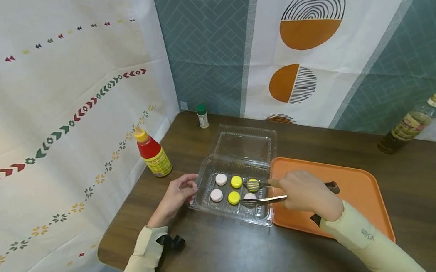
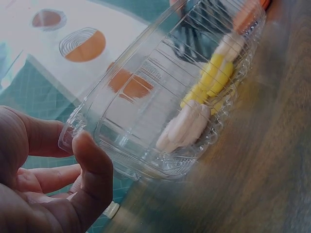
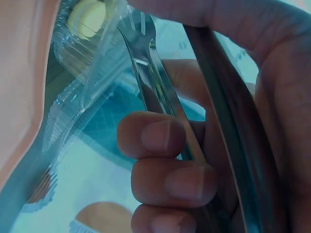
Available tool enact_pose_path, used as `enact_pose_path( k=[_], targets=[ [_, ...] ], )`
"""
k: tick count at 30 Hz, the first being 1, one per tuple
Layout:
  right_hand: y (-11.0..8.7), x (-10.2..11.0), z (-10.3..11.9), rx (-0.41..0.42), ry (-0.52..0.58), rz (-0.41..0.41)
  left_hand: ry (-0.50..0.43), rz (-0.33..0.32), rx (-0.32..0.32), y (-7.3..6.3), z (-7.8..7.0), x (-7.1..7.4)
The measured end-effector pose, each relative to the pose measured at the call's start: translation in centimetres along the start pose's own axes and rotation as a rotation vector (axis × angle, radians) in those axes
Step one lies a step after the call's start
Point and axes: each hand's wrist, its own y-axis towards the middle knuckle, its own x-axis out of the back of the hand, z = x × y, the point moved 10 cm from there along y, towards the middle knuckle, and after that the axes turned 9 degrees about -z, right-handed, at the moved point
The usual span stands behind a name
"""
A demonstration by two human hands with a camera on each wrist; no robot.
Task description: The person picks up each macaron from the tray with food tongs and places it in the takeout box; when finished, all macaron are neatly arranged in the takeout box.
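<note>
My left hand (image 1: pixel 176 197) pinches the lip of a clear plastic clamshell container (image 1: pixel 206 168) between thumb and forefinger, at its left side. Two rows of round white macarons (image 1: pixel 216 195) and yellow macarons (image 1: pixel 236 181) sit inside. In my right hand (image 1: pixel 304 193) is a pair of metal tongs (image 1: pixel 274 199), its arms held between thumb and curled fingers in the right wrist view. The tongs' slotted ends are spread over the right side of the container, one overlapping a yellow macaron (image 1: pixel 253 185), the other beside a white macaron (image 1: pixel 250 196).
An orange tray (image 1: pixel 360 194) lies right of the container, under my right forearm. The container's lid (image 1: pixel 245 146) lies folded back. A red sauce bottle (image 1: pixel 154 157) and a green-capped shaker (image 1: pixel 202 117) stand left and behind. An oil bottle (image 1: pixel 407 127) stands at the back right.
</note>
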Motion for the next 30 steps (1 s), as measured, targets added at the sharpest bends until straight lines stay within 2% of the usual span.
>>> enact_pose_path(
  k=[6, 13, 22, 30],
  targets=[
    [-1.2, 0.2, -0.8, -0.090, 0.163, -0.033, 0.000, -0.009, 0.014, -0.1, 0.2, 0.1],
    [-2.5, 0.2, -2.0, -0.210, 0.254, -0.063, -0.008, -0.004, 0.013, -0.1, 0.3, 0.0],
    [-3.1, 1.5, -3.5, -0.260, 0.265, -0.161, -0.003, -0.008, 0.006, -0.1, 0.2, 0.0],
    [-2.6, 2.0, -4.4, -0.257, 0.197, -0.244, 0.003, -0.012, 0.020, 0.1, 0.3, 0.1]
  ],
)
